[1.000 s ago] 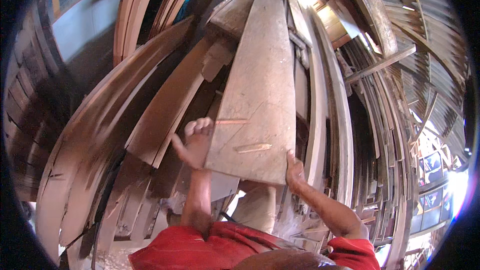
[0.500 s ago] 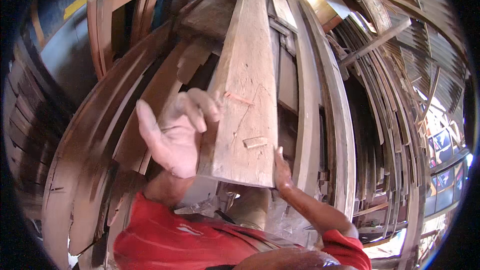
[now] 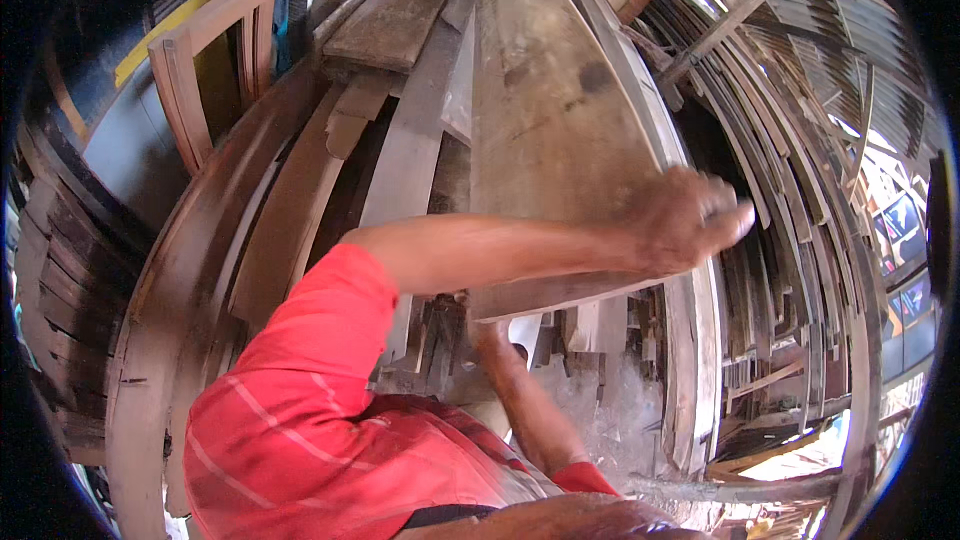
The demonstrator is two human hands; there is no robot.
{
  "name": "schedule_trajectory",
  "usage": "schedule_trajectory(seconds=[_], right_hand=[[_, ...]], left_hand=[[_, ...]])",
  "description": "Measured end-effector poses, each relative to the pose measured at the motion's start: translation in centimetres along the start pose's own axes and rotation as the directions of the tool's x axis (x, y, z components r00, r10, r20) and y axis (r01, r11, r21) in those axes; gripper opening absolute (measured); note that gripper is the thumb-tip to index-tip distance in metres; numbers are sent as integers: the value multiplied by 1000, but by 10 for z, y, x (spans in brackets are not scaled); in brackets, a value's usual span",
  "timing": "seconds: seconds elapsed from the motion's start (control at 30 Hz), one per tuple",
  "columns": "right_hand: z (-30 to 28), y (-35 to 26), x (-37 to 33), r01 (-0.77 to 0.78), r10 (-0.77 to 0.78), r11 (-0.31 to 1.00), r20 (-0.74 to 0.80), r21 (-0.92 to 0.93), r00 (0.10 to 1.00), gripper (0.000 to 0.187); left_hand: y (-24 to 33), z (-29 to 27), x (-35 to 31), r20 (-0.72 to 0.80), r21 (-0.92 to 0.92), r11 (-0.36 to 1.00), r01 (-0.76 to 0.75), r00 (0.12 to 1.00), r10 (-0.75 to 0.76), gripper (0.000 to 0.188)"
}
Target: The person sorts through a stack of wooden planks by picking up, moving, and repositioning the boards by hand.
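Note:
A long, thick wooden plank [image 3: 560, 130] runs away from me, its broad face brown with dark stains. My left arm reaches across its near part, and my left hand [image 3: 690, 220] is curled at the plank's right edge, somewhat smeared by motion. Below the near left corner, my right hand [image 3: 486, 328] holds the plank from underneath; most of its fingers are hidden behind the wood. The near end of the plank sits tilted above the boards around it.
More boards [image 3: 400, 165] lie lengthwise to the left under the plank. Stacked timber [image 3: 780, 190] fills the right side, with a slanting wooden beam [image 3: 725, 25] above it. A wooden frame [image 3: 195, 60] stands at the far left. Whitish dust [image 3: 610, 390] hangs below the plank's near end.
The plank has been turned over onto another face, and the small wood pieces on it are out of sight. My left hand crossed to the right edge; my right hand went to the lower left.

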State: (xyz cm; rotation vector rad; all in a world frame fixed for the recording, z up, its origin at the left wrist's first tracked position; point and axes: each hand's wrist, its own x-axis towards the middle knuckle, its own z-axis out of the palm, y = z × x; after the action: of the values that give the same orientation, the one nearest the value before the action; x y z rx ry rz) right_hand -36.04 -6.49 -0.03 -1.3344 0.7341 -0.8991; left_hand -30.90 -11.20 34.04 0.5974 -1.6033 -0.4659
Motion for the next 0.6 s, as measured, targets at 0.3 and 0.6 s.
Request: schedule_trajectory(seconds=[0.3,0.6], right_hand=[[-143,54,-243,-422,268,713,-339,-560,902,40],[-133,-213,-11,-151,-621,203,-246,-968,744,37]], left_hand=[[5,-47,-180,73,-125,963,-237,966,247,31],[-154,-24,-344,-398,-814,442,377,192,-897,46]])
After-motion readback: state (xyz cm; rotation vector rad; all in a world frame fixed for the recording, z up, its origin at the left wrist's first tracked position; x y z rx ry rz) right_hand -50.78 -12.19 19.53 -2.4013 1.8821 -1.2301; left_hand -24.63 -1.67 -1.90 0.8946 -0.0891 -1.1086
